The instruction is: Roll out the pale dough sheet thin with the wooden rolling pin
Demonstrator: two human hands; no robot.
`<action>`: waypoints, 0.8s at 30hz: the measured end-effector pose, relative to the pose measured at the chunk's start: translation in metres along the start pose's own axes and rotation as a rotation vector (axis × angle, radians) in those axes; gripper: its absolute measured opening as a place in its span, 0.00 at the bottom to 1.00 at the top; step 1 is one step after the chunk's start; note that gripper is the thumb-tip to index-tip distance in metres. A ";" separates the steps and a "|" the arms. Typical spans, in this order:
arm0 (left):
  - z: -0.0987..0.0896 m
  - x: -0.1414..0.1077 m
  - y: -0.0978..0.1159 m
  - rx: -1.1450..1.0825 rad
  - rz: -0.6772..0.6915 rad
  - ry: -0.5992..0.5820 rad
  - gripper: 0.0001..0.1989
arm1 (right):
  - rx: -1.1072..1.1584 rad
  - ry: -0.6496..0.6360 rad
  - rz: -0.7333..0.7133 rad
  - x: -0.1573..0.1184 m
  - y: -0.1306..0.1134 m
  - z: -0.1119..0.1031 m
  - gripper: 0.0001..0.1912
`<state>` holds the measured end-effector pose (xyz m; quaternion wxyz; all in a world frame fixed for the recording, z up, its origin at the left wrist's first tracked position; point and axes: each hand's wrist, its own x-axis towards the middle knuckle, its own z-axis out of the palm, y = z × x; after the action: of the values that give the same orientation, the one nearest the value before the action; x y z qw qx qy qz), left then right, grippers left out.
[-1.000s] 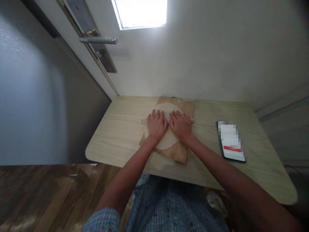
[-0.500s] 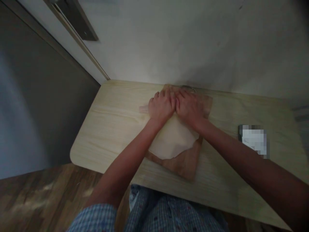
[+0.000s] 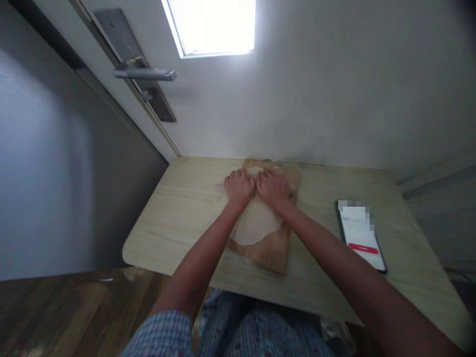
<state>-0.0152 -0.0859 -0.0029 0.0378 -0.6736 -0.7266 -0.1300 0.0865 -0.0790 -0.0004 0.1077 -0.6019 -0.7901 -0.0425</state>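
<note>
A thin pale sheet of rolled dough [image 3: 256,225] covers much of a brown wooden cutting board [image 3: 269,255]. Near the board's far end, my left hand [image 3: 240,188] and my right hand [image 3: 273,187] lie side by side, fingers curled over what looks like a rolling pin. Only a pale end of this rolling pin [image 3: 219,187] shows, to the left of my left hand; my hands hide most of the rest. Behind them, part of the board's metal ring handle [image 3: 273,162] is visible.
The board rests on a light wooden table [image 3: 167,213] against a white door with a metal handle [image 3: 145,74] and a bright window [image 3: 215,25]. A phone [image 3: 360,238] with its screen lit lies to the right, beyond my right forearm.
My view has tilted up, bringing the door handle and window into sight and showing more of the phone. Both hands stay together at the far part of the board.
</note>
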 end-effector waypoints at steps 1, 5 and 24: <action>-0.001 -0.008 -0.001 0.005 0.018 0.018 0.19 | 0.006 0.016 -0.016 -0.008 -0.001 0.000 0.21; -0.006 -0.032 -0.007 0.022 0.090 0.023 0.22 | 0.051 0.035 -0.081 -0.033 -0.001 -0.001 0.21; 0.003 -0.008 -0.024 0.059 0.159 -0.014 0.23 | 0.052 -0.043 -0.138 -0.006 0.016 0.008 0.23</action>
<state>-0.0379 -0.0940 -0.0108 0.0625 -0.7286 -0.6746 -0.1005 0.1027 -0.0790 -0.0109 0.1029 -0.5437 -0.8328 -0.0164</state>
